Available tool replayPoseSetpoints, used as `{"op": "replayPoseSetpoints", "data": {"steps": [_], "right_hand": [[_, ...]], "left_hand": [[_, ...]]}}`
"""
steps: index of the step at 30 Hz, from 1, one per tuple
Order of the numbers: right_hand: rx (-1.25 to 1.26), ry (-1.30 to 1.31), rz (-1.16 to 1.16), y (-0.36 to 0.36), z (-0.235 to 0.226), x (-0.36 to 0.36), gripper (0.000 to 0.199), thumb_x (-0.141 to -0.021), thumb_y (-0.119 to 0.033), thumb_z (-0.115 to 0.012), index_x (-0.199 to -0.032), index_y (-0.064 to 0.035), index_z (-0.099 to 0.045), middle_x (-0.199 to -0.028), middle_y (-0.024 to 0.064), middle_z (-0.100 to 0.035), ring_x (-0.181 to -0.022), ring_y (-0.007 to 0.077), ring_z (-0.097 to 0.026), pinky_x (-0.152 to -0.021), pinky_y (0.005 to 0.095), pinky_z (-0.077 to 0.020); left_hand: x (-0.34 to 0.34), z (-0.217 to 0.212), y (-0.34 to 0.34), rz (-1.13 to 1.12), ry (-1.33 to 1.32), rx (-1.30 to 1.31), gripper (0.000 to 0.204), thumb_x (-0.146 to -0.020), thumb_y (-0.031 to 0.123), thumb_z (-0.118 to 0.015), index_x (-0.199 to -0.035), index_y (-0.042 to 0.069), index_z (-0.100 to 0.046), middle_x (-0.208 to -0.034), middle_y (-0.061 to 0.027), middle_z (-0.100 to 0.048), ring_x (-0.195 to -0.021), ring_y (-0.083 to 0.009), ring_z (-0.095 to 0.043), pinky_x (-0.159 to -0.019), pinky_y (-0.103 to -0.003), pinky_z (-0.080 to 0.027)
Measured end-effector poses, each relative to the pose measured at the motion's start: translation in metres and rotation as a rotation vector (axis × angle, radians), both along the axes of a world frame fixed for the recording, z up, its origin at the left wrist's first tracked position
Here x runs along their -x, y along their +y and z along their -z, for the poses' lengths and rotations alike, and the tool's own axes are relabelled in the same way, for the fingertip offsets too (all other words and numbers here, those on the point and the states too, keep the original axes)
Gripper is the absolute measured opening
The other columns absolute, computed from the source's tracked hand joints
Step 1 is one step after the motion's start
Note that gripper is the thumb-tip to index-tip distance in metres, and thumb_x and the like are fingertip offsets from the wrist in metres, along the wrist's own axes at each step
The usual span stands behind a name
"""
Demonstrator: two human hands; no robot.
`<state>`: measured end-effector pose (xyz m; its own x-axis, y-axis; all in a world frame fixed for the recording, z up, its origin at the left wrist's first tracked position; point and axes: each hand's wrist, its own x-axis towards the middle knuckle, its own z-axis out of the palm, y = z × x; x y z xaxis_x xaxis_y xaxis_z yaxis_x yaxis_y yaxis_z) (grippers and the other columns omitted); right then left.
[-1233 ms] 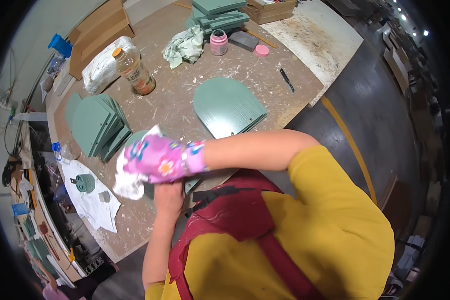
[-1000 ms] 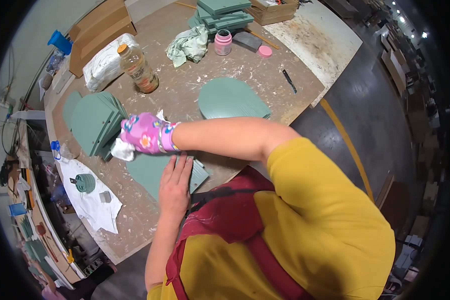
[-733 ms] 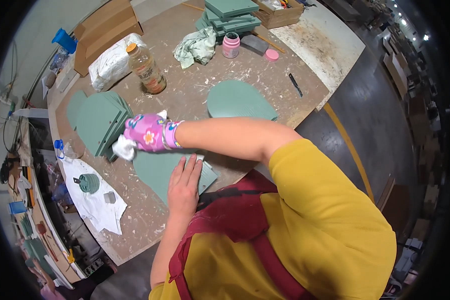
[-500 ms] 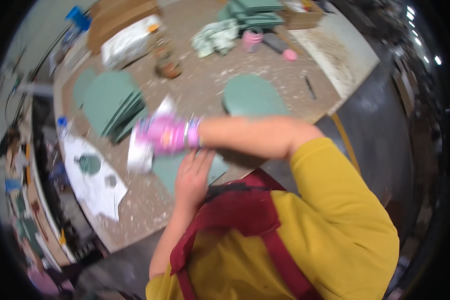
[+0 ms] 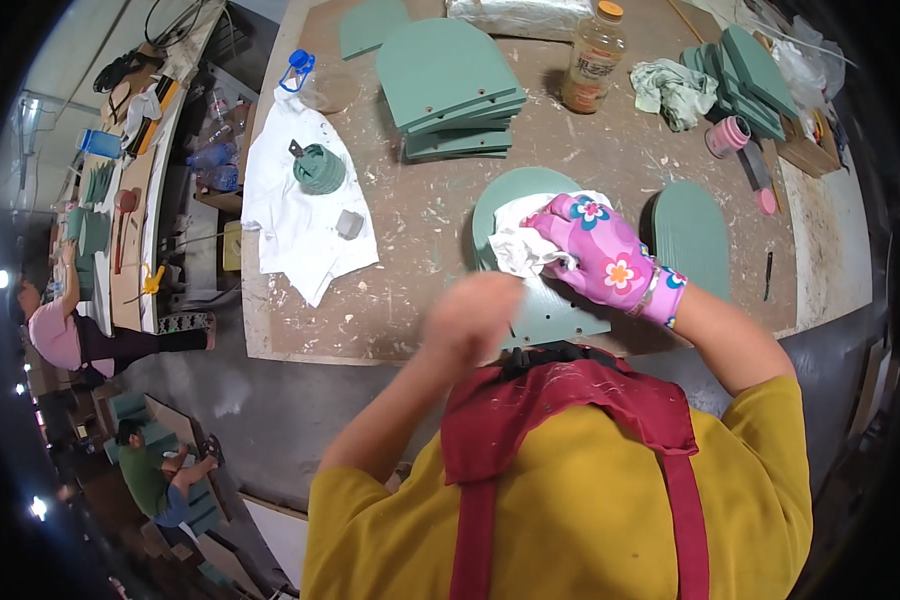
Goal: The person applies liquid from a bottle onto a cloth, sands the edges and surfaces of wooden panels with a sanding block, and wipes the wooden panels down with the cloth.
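My right hand (image 5: 605, 260), in a pink flowered glove, presses a crumpled white cloth (image 5: 520, 240) onto a green arch-shaped panel (image 5: 500, 195) that lies flat on the workbench. The bare left hand (image 5: 470, 315) is blurred at the panel's near left edge, with its fingers looking curled. I cannot tell whether it touches the panel. A red apron and yellow shirt fill the lower view.
Behind the panel are a stack of green panels (image 5: 450, 85), a bottle of amber liquid (image 5: 592, 55), a green rag (image 5: 675, 92) and a pink jar (image 5: 727, 135). Another green panel (image 5: 695, 235) lies right. A white sheet (image 5: 300, 230) lies left. Two people (image 5: 55, 330) work far left.
The view has swung and now sits closer over the bench. My gloved hand has moved the cloth over the panel. My left hand has left its flat rest on the panel.
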<state>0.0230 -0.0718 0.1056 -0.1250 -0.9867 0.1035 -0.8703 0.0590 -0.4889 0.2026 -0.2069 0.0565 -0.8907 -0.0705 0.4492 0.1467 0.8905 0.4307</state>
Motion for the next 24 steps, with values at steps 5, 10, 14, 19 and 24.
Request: {"op": "replayPoseSetpoints", "data": {"steps": [5,10,14,19,24], "right_hand": [[-0.03,0.071,0.027,0.009,-0.043,-0.012,0.058,-0.081,-0.04,-0.064,-0.128,-0.0079,-0.052,-0.122,0.0187,-0.054,-0.112,0.0362,-0.053,-0.095,0.0466,-0.0411],[0.324,0.055,0.218,0.01,-0.066,-0.024,0.05,-0.084,-0.035,-0.062,-0.125,-0.0067,-0.054,-0.119,0.0162,-0.057,-0.109,0.032,-0.056,-0.09,0.0426,-0.0433],[0.514,-0.4,0.387,0.023,-0.055,-0.037,0.045,-0.085,-0.029,-0.065,-0.12,-0.0034,-0.053,-0.106,0.0124,-0.06,-0.093,0.0244,-0.061,-0.08,0.0363,-0.048],[0.662,-1.494,0.488,0.041,-0.035,-0.047,0.057,-0.083,-0.011,-0.07,-0.13,-0.0019,-0.038,-0.106,0.0062,-0.054,-0.093,0.008,-0.054,-0.076,0.0231,-0.0478],[0.799,-1.527,0.758,0.099,-0.022,-0.018,0.042,-0.093,-0.016,-0.058,-0.128,-0.0005,-0.04,-0.109,0.0071,-0.054,-0.093,0.0106,-0.055,-0.08,0.0258,-0.0487]], "left_hand": [[-0.027,0.037,-0.136,-0.724,-0.133,0.093,0.057,-0.076,0.022,-0.073,-0.121,-0.004,-0.05,-0.122,-0.0227,-0.051,-0.114,-0.0389,-0.045,-0.1,-0.045,-0.034],[-0.047,0.066,-0.191,-0.846,-0.05,-0.266,0.038,-0.084,0.019,-0.067,-0.114,-0.002,-0.058,-0.105,-0.0147,-0.06,-0.094,-0.0248,-0.056,-0.082,-0.032,-0.044],[0.013,-0.034,-0.113,-0.606,0.19,-0.132,0.035,-0.082,0.01,-0.068,-0.113,-0.001,-0.057,-0.104,-0.0095,-0.06,-0.088,-0.0206,-0.054,-0.077,-0.029,-0.042],[0.098,-0.088,0.009,0.127,0.395,0.195,0.037,-0.07,0.013,-0.078,-0.1,0.003,-0.061,-0.094,-0.0139,-0.061,-0.083,-0.0307,-0.06,-0.072,-0.038,-0.048],[0.14,-0.097,0.075,0.389,0.288,0.28,0.041,-0.065,0.011,-0.081,-0.1,0.002,-0.062,-0.098,-0.0146,-0.059,-0.081,-0.0308,-0.06,-0.069,-0.038,-0.05]]}}
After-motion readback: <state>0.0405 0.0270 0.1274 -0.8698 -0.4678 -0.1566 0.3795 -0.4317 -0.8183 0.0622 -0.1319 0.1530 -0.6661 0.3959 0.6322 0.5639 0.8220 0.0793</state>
